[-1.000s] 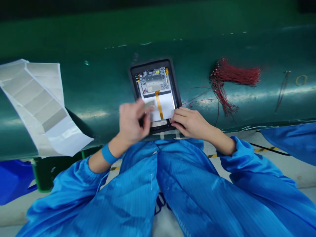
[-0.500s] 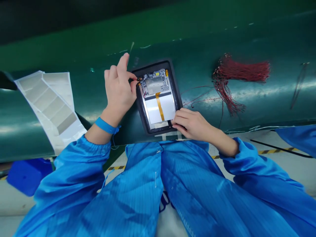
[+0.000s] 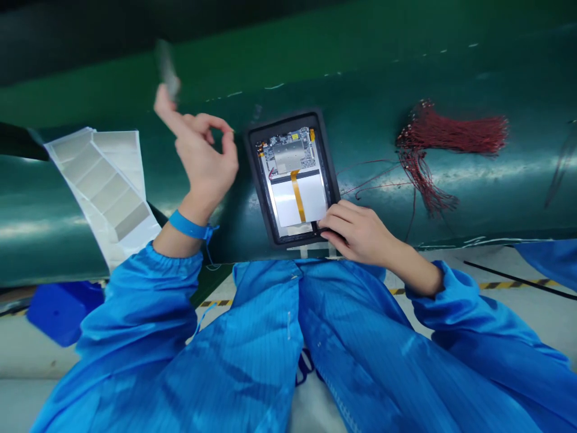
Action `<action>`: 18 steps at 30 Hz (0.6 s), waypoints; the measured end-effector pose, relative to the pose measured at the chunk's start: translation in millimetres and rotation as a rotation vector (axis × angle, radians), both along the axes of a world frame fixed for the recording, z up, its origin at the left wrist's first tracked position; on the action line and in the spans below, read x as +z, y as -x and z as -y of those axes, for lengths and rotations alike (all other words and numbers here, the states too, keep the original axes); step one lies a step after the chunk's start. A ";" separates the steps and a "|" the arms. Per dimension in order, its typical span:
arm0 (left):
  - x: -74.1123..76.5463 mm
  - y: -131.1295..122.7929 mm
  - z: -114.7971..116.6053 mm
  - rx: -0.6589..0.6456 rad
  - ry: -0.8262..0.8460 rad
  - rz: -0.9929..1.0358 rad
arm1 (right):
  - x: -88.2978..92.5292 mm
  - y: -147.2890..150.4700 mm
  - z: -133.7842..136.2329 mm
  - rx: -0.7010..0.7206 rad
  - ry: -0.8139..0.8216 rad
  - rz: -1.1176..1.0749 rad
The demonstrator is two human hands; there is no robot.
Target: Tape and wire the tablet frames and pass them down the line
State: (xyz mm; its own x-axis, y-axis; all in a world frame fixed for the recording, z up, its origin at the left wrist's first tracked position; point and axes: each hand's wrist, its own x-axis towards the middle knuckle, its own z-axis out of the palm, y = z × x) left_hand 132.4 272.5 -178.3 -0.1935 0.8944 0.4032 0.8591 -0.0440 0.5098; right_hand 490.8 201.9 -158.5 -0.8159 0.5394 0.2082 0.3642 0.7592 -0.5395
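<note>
An open tablet (image 3: 331, 174) in a black frame lies on the bench, with its circuit board (image 3: 288, 155) at the top and a white battery (image 3: 311, 198) crossed by amber tape (image 3: 298, 195). My right hand (image 3: 356, 231) has its fingers closed on the lower right corner of the tablet; the fingertips are partly hidden. Left of the tablet, apart from it, my left hand (image 3: 202, 153) is raised with thumb and a finger pinched together. Whatever is in the pinch is too small to make out. A blurred, thin greyish strip (image 3: 166, 63) clings to another fingertip of this hand.
A bundle of dark red wires (image 3: 455, 135) lies to the right on the green bench (image 3: 369, 108). Sheets of grey rectangular labels (image 3: 108, 186) lie at the left. Below the bench edge stands a blue bin (image 3: 65, 313). A blue strap (image 3: 192, 227) circles my left wrist.
My left hand has drawn away from the tablet's upper left corner, leftward, and the strip on its finger moved with it. My right hand stays at the lower right corner.
</note>
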 end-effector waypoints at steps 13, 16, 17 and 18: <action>-8.8 114.7 -23.8 0.310 0.250 -0.216 | -1.1 16.6 30.0 0.087 -0.266 0.119; -7.9 107.2 -27.5 0.287 0.322 -0.209 | -1.8 19.7 30.3 0.060 -0.295 0.167; -6.4 106.9 -27.5 0.281 0.367 -0.220 | -1.7 20.5 30.3 0.043 -0.307 0.179; -4.6 107.7 -26.4 0.261 0.401 -0.239 | -1.5 21.5 30.1 0.029 -0.318 0.187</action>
